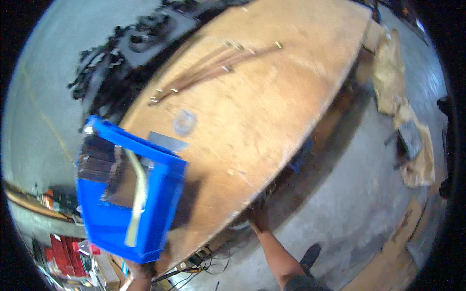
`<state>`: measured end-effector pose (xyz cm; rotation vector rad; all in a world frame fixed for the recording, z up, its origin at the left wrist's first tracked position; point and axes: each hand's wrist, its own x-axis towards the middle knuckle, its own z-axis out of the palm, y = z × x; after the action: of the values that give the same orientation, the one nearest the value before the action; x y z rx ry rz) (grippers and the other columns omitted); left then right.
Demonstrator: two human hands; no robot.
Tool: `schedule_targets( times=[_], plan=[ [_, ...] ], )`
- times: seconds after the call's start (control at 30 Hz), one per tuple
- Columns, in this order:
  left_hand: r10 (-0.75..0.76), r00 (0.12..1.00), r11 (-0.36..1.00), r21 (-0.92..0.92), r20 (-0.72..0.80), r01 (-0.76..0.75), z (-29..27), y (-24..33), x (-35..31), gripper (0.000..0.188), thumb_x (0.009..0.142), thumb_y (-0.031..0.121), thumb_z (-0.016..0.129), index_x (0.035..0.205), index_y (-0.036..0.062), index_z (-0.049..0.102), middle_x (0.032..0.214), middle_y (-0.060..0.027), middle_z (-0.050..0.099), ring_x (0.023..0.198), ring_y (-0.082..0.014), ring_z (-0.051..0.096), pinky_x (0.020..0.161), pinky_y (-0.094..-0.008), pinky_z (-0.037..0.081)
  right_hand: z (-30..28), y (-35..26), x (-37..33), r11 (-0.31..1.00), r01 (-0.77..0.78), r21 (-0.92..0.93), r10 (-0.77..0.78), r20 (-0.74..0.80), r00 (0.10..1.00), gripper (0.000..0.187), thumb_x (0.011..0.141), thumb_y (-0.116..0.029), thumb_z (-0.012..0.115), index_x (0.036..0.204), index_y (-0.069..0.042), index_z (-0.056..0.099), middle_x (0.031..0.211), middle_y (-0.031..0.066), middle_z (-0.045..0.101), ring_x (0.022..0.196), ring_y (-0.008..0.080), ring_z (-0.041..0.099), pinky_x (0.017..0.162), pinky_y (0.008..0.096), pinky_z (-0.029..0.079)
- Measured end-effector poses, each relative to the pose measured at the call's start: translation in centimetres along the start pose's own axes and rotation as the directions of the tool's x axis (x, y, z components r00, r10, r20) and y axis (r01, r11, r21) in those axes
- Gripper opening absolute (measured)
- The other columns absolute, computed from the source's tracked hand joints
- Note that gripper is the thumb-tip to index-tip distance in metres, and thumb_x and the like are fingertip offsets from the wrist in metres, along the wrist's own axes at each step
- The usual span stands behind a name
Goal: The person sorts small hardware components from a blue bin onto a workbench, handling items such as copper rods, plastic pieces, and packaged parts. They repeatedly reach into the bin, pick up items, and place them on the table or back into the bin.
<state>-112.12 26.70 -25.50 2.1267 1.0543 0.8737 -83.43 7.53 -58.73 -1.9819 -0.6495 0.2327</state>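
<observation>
Tabletop [291,92] of tan wood stretches away from us, and over its near left end we see a blue bin [167,208], tilted. Our left hand [141,274] grips the bin at the side nearest us, its fingers mostly hidden; whether the bin touches the tabletop, we cannot tell. Inside it lie brown cardboard pieces [124,186] and a pale, bent strip [141,182]. Our right hand [256,219] is at the tabletop's near right edge, partly hidden and blurred, so we cannot tell whether it is open or closed. Toward the tabletop's far left side we have slim copper-coloured rods [201,77] with brassy ends; on its left half sits a round translucent thing [184,122]. Black parts [107,63] crowd beyond the tabletop's left edge, and brown paper [388,72] lies on the floor to its right.
</observation>
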Motion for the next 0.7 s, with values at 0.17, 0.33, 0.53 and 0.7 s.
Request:
schedule_targets(
  times=[0.17, 0.33, 0.53, 0.7],
  plan=[
    [-0.210, 0.978, 0.953, -0.228, -0.019, 0.200, 2.5, 8.1, 1.2, 0.045, 0.083, 0.034, 0.065, 0.109, -0.0020, 0.062, 0.101, -0.0099, 0.066, 0.096, -0.0226, 0.059, 0.088, -0.0408, 0.047, -7.0, 5.4, -10.8, 0.872, -0.417, -0.257, 0.485, 0.570, 0.663, 0.088, 0.080, -0.039, 0.067, 0.149, -0.001, 0.027, 0.141, 0.0236, 0.047, 0.127, 0.0397, 0.048, 0.108, 0.0431, 0.039],
    [-0.395, 0.912, 0.889, 0.205, -0.111, 0.410, 0.2, 10.5, -3.0, 0.045, 0.076, 0.037, 0.068, 0.102, 0.0002, 0.063, 0.091, -0.0220, 0.068, 0.086, -0.0334, 0.067, 0.078, -0.0440, 0.052, -30.4, 24.2, -21.7, 0.867, 0.216, -0.450, 0.391, 0.881, 0.265, 0.068, 0.082, -0.049, 0.058, 0.123, 0.004, 0.058, 0.116, 0.0279, 0.063, 0.111, 0.0394, 0.060, 0.096, 0.0461, 0.047],
    [-0.157, 0.988, 0.981, 0.111, -0.007, 0.157, 2.4, 12.8, 1.8, 0.046, 0.075, 0.036, 0.071, 0.103, 0.0010, 0.063, 0.092, -0.0222, 0.065, 0.087, -0.0404, 0.064, 0.077, -0.0458, 0.051, -48.4, 7.2, -12.0, 0.690, -0.195, -0.697, 0.677, 0.526, 0.515, 0.061, 0.086, -0.044, 0.063, 0.130, -0.001, 0.054, 0.130, 0.0285, 0.055, 0.122, 0.0387, 0.052, 0.103, 0.0453, 0.043],
    [-0.190, 0.982, 0.979, 0.073, -0.010, 0.190, 1.7, 13.0, 1.9, 0.043, 0.074, 0.033, 0.071, 0.101, 0.0014, 0.064, 0.092, -0.0203, 0.066, 0.087, -0.0394, 0.065, 0.076, -0.0463, 0.051, -44.6, -8.2, 2.2, 0.858, -0.148, -0.491, 0.345, 0.341, 0.874, 0.046, 0.082, -0.025, 0.067, 0.116, 0.005, 0.060, 0.103, 0.0235, 0.067, 0.095, 0.0359, 0.065, 0.087, 0.0426, 0.051]
  ],
)
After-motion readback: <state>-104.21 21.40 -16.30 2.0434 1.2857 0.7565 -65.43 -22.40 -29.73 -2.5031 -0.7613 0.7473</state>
